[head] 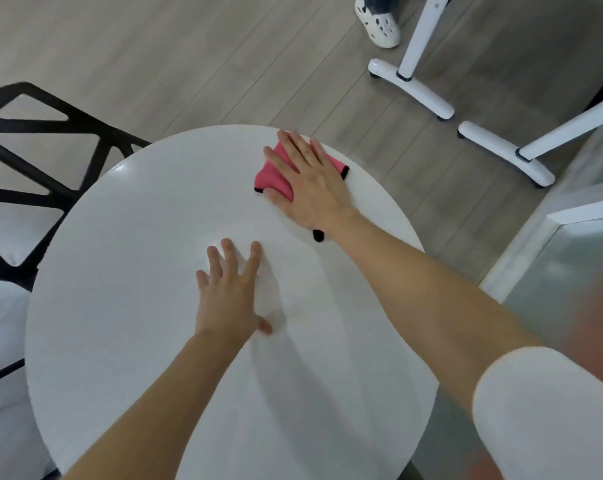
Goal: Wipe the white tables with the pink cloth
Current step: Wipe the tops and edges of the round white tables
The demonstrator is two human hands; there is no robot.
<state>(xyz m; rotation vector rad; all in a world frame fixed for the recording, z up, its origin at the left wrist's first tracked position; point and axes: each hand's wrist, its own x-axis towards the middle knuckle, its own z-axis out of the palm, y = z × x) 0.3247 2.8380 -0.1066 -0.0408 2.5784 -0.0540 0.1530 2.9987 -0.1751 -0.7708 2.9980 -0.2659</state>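
Note:
A round white table point(137, 271) fills the middle of the view. Near its far right edge lies the pink cloth point(271, 178) with black trim, mostly covered by my right hand point(310, 181), which presses flat on it with straight, spread fingers. A small black corner of the cloth point(317, 235) shows by my right wrist. My left hand point(231, 292) rests flat on the bare tabletop near the centre, fingers spread, holding nothing.
A black chair point(33, 140) with a white cushion stands at the table's left. White legs of another table point(417, 81) stand on the grey wood floor at the top right, beside another person's white shoe point(379, 26). A glass partition point(570, 237) runs along the right.

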